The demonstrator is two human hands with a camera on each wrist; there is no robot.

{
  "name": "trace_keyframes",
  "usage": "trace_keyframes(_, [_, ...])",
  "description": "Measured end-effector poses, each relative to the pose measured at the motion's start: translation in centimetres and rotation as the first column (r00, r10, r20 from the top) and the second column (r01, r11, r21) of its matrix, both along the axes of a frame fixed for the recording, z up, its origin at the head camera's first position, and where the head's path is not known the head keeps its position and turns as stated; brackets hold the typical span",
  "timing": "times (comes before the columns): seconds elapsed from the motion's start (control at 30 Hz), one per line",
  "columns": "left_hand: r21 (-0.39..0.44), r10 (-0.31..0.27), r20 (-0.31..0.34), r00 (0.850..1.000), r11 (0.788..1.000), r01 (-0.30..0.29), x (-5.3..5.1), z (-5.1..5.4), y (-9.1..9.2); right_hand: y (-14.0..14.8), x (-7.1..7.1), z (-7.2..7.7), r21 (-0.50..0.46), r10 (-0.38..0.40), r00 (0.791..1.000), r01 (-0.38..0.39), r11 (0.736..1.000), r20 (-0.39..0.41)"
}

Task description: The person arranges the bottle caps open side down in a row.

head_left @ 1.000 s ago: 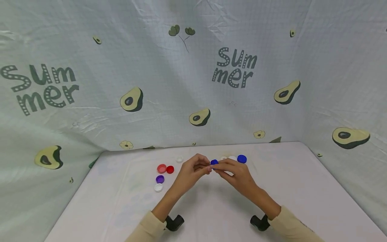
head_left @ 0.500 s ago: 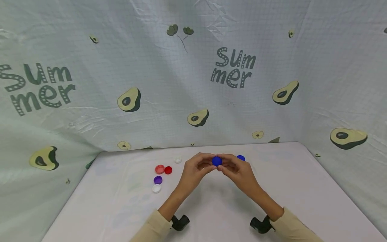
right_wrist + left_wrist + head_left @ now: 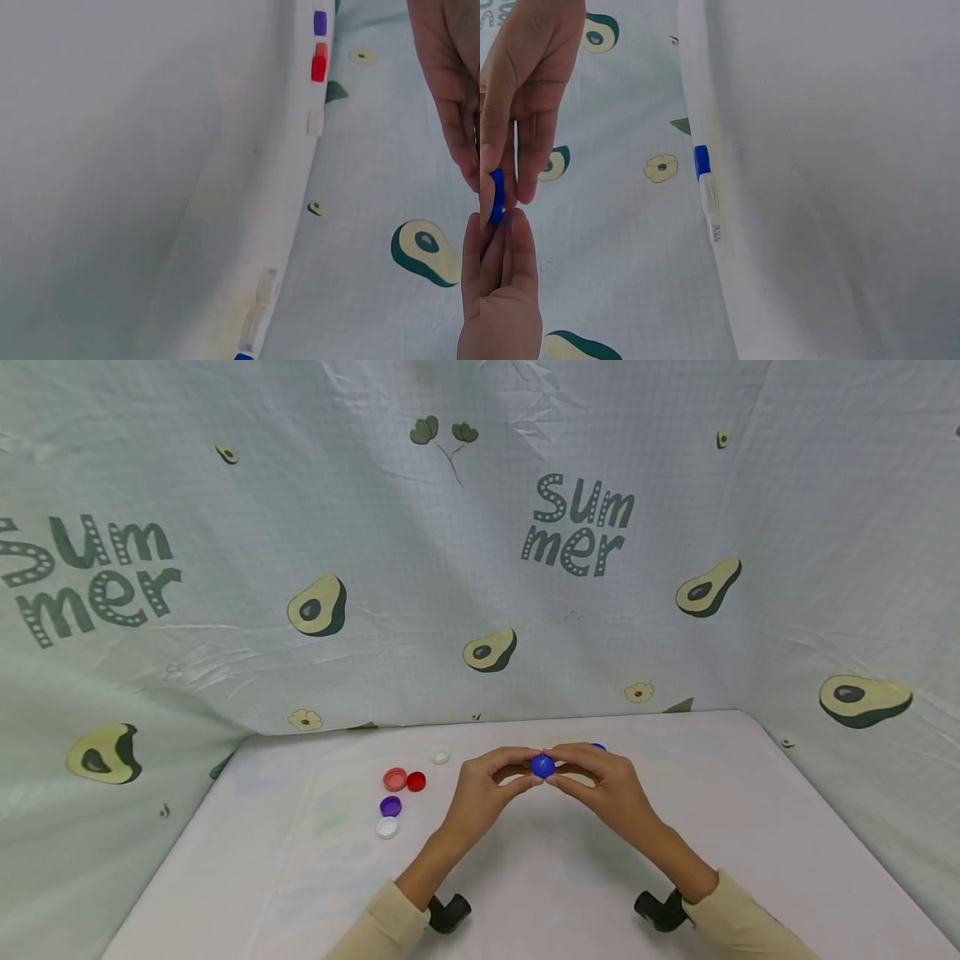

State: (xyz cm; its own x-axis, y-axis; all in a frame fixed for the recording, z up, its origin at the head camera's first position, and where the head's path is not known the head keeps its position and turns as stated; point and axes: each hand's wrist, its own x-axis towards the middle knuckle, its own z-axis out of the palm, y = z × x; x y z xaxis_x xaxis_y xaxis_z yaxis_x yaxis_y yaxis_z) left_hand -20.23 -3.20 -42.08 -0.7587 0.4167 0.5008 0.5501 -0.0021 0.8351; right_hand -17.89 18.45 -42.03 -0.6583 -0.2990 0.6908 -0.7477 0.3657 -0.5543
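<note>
A small round blue bottle cap (image 3: 543, 766) is held up above the table, its disc facing the head camera. On its left side, my left hand (image 3: 480, 789) pinches it between thumb and fingers. From the right, my right hand (image 3: 611, 787) grips the same cap with fingertips and thumb. Edge-on, the blue cap (image 3: 496, 196) shows between both hands in the left wrist view. In the right wrist view the right hand (image 3: 471, 292) is only partly in frame, and no held cap shows there.
At left lie a pink cap (image 3: 394, 779), a red cap (image 3: 416, 782), a purple cap (image 3: 391, 807) and white caps (image 3: 387, 828) (image 3: 441, 755). Behind my right hand another blue cap (image 3: 597, 746) peeks out, near white caps (image 3: 711, 210). A printed cloth (image 3: 405, 568) hangs behind the table.
The blue cap has turned to face the head camera and shifted slightly right. Both hands have moved a little right with it; the right hand now covers most of the caps behind it.
</note>
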Motion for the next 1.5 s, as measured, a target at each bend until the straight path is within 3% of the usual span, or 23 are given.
trace_keyframes(0.13, [-0.034, -0.010, -0.021, 1.000, 0.999, 0.009, -0.1, 0.4, 0.3, 0.8, -0.2, 0.7, 0.101, -0.052, 0.992, 0.064, 0.993, -0.112])
trace_keyframes(0.23, [-0.065, -0.006, -0.037, 0.999, 0.998, 0.004, -0.2, 1.0, 0.5, 1.4, -0.1, 1.3, 0.143, -0.076, 0.986, 0.098, 0.985, -0.148])
trace_keyframes(0.37, [-0.074, 0.006, -0.049, 0.999, 0.997, -0.010, 0.1, 1.4, 0.8, 1.8, 0.0, 1.8, 0.174, -0.078, 0.987, 0.103, 0.979, -0.142])
trace_keyframes(0.7, [-0.127, 0.008, -0.007, 1.000, 0.992, -0.009, 0.1, 1.3, 1.5, 2.8, 0.2, 1.7, 0.193, -0.047, 0.993, 0.067, 0.979, -0.109])
trace_keyframes(0.97, [-0.187, -0.037, -0.084, 0.996, 0.982, 0.021, -0.2, 1.4, 2.6, 3.9, 0.4, 1.6, 0.191, -0.062, 0.994, 0.078, 0.978, -0.089])
trace_keyframes(1.13, [-0.205, -0.069, -0.075, 0.995, 0.977, 0.052, -0.3, 1.3, 3.5, 4.7, 0.5, 1.5, 0.197, -0.080, 0.993, 0.095, 0.976, -0.082])
trace_keyframes(1.27, [-0.238, -0.060, -0.073, 0.996, 0.970, 0.041, -0.4, 1.3, 4.2, 5.4, 0.6, 1.3, 0.202, -0.109, 0.992, 0.121, 0.972, -0.068])
trace_keyframes(1.5, [-0.270, -0.045, -0.133, 0.990, 0.963, 0.008, -0.6, 1.6, 5.6, 6.1, 0.5, 1.2, 0.155, -0.125, 0.991, 0.131, 0.979, -0.053])
